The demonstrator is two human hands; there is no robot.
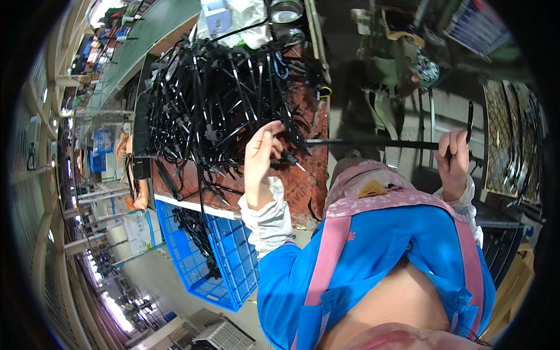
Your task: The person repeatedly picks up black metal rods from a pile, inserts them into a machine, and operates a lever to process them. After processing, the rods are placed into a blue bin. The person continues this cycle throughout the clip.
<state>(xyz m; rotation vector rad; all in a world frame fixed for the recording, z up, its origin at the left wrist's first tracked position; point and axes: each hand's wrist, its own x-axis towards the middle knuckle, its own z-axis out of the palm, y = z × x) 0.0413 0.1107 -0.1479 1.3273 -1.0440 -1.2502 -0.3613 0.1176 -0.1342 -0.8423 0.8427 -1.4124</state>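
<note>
My right hand point(454, 157) is closed around one end of a long thin black bar point(373, 143). A black bent end piece point(470, 119) sticks up just beside that hand. The bar spans in front of my body, its other end close to the pile on the left. My left hand point(263, 153) is at the near right edge of that pile of black rod-like parts point(210, 105), fingers curled. A dark part with a pale tip point(298, 165) pokes out by its fingers. What the left fingers hold is hidden among the black parts.
The pile lies on a worn red-brown tabletop point(312, 189). Below its near edge stands a blue plastic crate point(224, 256) with black parts inside. A light blue box point(217, 18) sits behind the pile. At far right is a rack point(504, 140) with long dark strips. A machine point(424, 71) stands ahead.
</note>
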